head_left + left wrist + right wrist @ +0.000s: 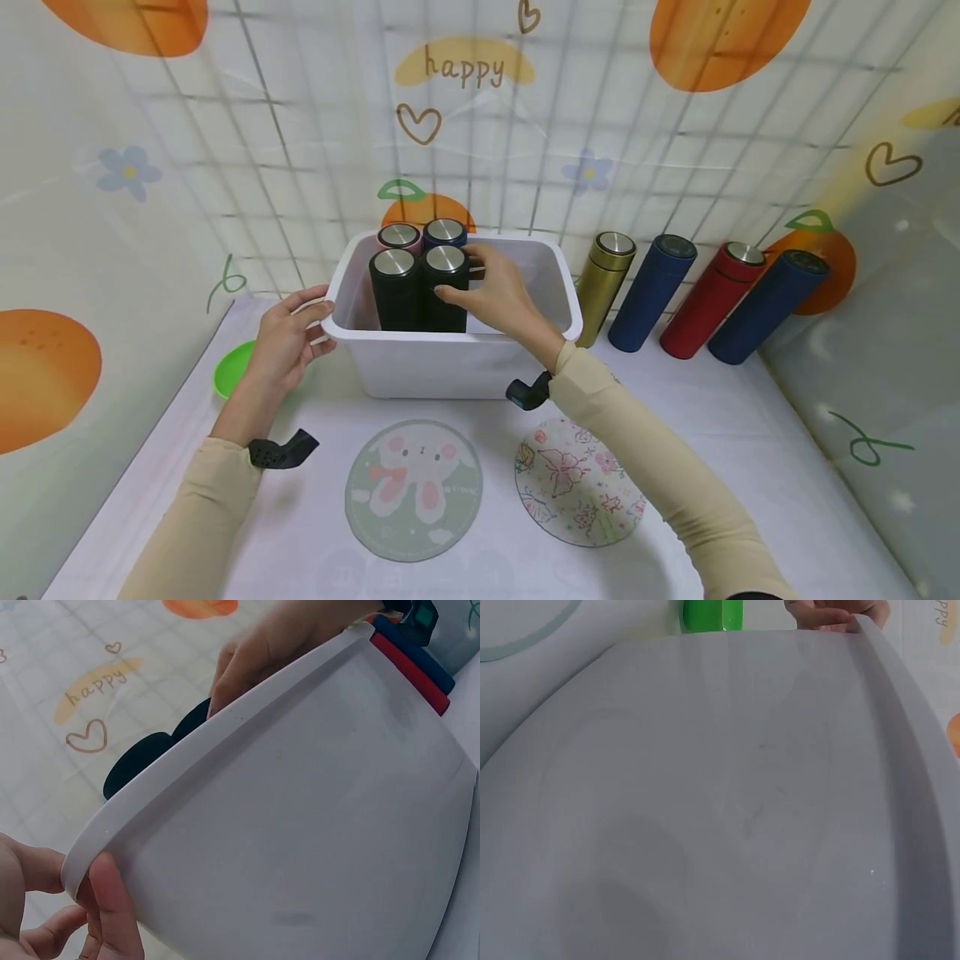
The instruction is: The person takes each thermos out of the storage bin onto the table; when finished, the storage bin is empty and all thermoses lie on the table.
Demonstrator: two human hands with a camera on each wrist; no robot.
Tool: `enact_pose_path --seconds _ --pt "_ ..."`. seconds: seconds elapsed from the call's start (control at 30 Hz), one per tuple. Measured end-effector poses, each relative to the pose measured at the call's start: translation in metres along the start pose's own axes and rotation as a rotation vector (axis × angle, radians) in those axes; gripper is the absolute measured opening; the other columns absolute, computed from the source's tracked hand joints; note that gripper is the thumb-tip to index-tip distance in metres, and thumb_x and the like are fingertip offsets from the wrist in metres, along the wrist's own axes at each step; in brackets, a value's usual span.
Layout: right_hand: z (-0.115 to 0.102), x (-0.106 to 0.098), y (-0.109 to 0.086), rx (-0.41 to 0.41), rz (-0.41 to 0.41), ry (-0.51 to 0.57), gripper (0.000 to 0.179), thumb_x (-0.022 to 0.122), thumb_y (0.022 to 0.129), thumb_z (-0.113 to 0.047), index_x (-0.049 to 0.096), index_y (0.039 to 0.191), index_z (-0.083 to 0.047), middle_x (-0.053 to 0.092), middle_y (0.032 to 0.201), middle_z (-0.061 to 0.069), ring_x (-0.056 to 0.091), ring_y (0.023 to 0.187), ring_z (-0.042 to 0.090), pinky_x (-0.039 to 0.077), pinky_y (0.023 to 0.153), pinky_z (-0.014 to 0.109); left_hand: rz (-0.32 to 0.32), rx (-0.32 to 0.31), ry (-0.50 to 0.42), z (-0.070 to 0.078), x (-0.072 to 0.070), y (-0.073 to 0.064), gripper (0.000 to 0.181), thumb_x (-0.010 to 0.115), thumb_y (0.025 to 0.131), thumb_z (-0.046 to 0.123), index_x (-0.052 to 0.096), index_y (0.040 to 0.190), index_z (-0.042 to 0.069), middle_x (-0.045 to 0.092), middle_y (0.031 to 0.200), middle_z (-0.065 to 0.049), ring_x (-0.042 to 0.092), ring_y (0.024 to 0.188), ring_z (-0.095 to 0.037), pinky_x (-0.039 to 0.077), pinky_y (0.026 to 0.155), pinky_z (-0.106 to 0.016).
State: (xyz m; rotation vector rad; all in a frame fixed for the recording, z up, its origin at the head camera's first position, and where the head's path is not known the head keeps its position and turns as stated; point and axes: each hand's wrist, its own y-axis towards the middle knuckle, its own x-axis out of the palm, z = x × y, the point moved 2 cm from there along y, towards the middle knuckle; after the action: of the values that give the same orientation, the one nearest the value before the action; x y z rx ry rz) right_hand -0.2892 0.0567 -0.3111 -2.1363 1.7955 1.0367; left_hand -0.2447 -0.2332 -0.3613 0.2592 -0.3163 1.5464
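Note:
A white plastic bin (442, 367) stands on the table with several thermos bottles upright in its left half. Two black thermos bottles (395, 292) are in front; behind them show a pink thermos (399, 237) and a blue thermos (446, 232), their lower parts hidden. My right hand (498, 292) reaches over the front rim and holds the right-hand black thermos (447, 287), thumb in front and fingers on its far right side. At the bin's left end, my left hand (288, 337) pinches the rim (82, 855) between thumb and fingers.
Right of the bin stand a gold thermos (603, 283), a blue thermos (651, 293), a red thermos (712, 300) and another blue thermos (768, 307). A green bowl-like item (232, 368) sits behind my left wrist. Two round mats, one with a rabbit (414, 492) and one with butterflies (577, 492), lie in front.

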Motion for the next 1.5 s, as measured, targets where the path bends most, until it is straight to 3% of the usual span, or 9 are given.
enact_pose_path --seconds 0.27,0.53,0.77,1.17,1.5 --pt "0.002 0.0 -0.001 0.021 0.016 -0.01 0.066 0.083 0.082 -0.034 0.055 0.134 -0.005 0.061 0.126 0.008 0.062 0.11 0.025 0.052 0.09 0.034 -0.007 -0.01 0.018 -0.004 0.004 -0.001 0.035 0.067 0.096 0.009 0.052 0.127 0.005 0.063 0.1 -0.004 0.065 0.071 -0.012 0.055 0.058 -0.024" --pt "0.011 0.003 -0.007 0.043 0.047 -0.003 0.065 0.087 0.076 -0.037 0.052 0.121 -0.006 0.06 0.11 0.005 0.062 0.1 0.02 0.053 0.082 0.032 0.007 -0.02 0.051 -0.009 0.004 -0.003 0.038 0.068 0.096 0.012 0.051 0.13 0.004 0.062 0.104 -0.004 0.065 0.072 -0.013 0.055 0.06 -0.025" --pt "0.011 0.001 -0.007 0.004 0.03 -0.02 0.069 0.085 0.078 -0.036 0.054 0.133 -0.009 0.063 0.114 0.004 0.061 0.096 0.017 0.053 0.077 0.034 0.008 -0.016 0.04 -0.007 0.004 -0.003 0.036 0.068 0.096 0.011 0.052 0.128 0.005 0.063 0.103 -0.004 0.065 0.072 -0.013 0.055 0.059 -0.025" --pt "-0.002 -0.005 -0.012 -0.046 0.023 -0.029 0.06 0.088 0.075 -0.029 0.059 0.123 -0.01 0.065 0.109 0.002 0.061 0.093 0.017 0.052 0.078 0.033 0.01 0.001 0.021 -0.002 0.004 -0.002 0.036 0.068 0.096 0.01 0.053 0.127 0.005 0.064 0.102 -0.004 0.065 0.072 -0.013 0.054 0.059 -0.025" --pt "0.001 -0.012 -0.018 -0.013 0.075 0.039 0.059 0.088 0.076 -0.028 0.061 0.124 -0.009 0.066 0.107 0.002 0.059 0.086 0.017 0.051 0.071 0.032 0.015 -0.004 0.013 0.0 0.001 -0.003 0.036 0.068 0.096 0.01 0.052 0.128 0.005 0.065 0.099 -0.003 0.065 0.07 -0.013 0.055 0.058 -0.025"
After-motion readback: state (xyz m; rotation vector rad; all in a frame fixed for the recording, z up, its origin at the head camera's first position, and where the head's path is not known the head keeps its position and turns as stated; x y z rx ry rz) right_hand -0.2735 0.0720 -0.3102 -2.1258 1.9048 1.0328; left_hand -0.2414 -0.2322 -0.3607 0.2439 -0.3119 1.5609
